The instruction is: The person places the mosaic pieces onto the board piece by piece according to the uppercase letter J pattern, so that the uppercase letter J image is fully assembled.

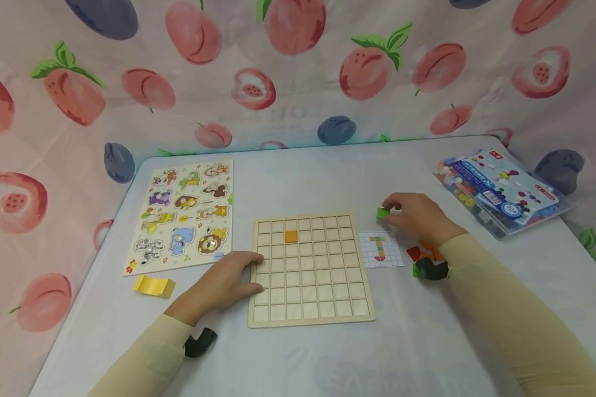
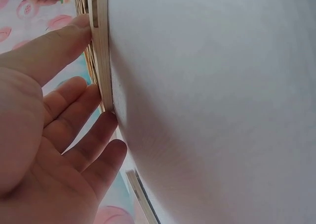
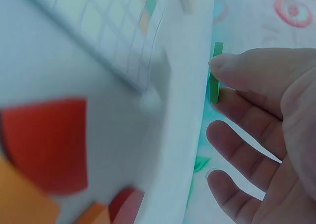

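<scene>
A square wooden grid board (image 1: 312, 322) lies in the middle of the table, with one orange square tile (image 1: 291, 236) in a cell near its upper left. My left hand (image 1: 223, 284) rests at the board's left edge, thumb and fingertips against the rim and fingers loosely extended. Above the table, to the right of the board, my right hand (image 1: 417, 214) pinches a green tile (image 3: 216, 88) between thumb and index finger. Just below that tile sits a gridded pattern card (image 1: 395, 255), printed with a T-like coloured figure. Red, orange and green loose pieces (image 1: 414, 253) lie partly hidden beneath the right wrist.
An animal picture puzzle board (image 1: 179, 216) occupies the left side, with a yellow curved block (image 1: 154, 286) in front of it. At the back right is a clear plastic case (image 1: 504, 190) of colourful parts. Fruit-patterned cloth (image 1: 298, 71) hangs behind the table.
</scene>
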The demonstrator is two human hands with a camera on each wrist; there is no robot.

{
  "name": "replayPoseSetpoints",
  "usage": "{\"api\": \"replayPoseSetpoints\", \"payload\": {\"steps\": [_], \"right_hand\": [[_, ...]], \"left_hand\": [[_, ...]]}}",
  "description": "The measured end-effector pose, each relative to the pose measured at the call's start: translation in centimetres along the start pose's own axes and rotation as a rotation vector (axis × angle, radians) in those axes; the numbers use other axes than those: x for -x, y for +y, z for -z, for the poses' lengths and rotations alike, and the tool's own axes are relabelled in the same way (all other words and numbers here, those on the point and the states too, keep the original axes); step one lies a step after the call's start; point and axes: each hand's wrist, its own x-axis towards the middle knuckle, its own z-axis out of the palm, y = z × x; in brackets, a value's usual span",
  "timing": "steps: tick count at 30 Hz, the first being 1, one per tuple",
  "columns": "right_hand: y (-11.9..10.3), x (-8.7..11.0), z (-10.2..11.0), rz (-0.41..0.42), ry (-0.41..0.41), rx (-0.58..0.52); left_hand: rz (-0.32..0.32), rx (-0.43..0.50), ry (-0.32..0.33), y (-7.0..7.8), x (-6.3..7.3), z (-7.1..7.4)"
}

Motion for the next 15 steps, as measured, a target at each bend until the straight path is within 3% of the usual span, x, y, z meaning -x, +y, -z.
{"api": "replayPoseSetpoints", "payload": {"steps": [7, 15], "right_hand": [[-1.6, -0.3, -0.6, 0.052, 0.017, -0.006], [-3.2, -0.6, -1.4, 0.171, 0.037, 0.011]], "left_hand": [[0.008, 0.000, -0.007, 0.0, -0.1, 0.0], [0.005, 0.006, -0.008, -0.1, -0.2, 0.0]]}}
